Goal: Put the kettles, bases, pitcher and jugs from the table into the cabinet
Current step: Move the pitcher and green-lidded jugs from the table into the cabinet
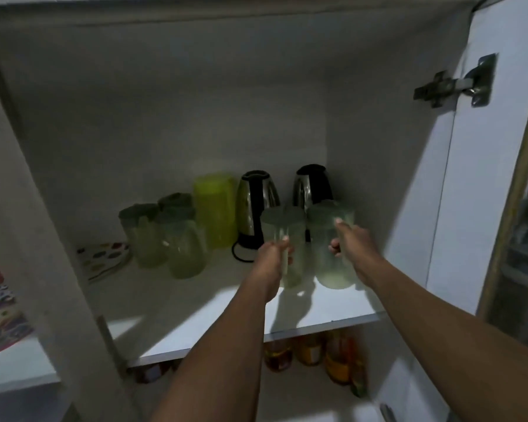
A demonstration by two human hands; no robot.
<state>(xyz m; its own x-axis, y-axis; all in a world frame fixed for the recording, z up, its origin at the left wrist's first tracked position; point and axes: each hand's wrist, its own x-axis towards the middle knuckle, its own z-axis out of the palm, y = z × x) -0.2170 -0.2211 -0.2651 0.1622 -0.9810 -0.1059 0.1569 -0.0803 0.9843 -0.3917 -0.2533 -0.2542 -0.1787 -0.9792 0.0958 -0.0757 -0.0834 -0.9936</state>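
You face a white cabinet [177,95], dim inside, with light falling only across the front of its shelf [226,324]. Right of the shelf, the open door [482,184] hangs on a metal hinge [457,83]. Below the shelf stand amber bottles [311,350].

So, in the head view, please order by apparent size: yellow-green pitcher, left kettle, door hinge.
1. yellow-green pitcher
2. left kettle, close to the pitcher, so unsure
3. door hinge, though it is nearer the camera

The white shelf [214,315] carries two kettles [255,208] [313,185], a yellow-green pitcher [215,208], five pale jugs [141,236] [183,248] [176,200] [287,239] [333,254] and a spotted mat [104,258] at the left.
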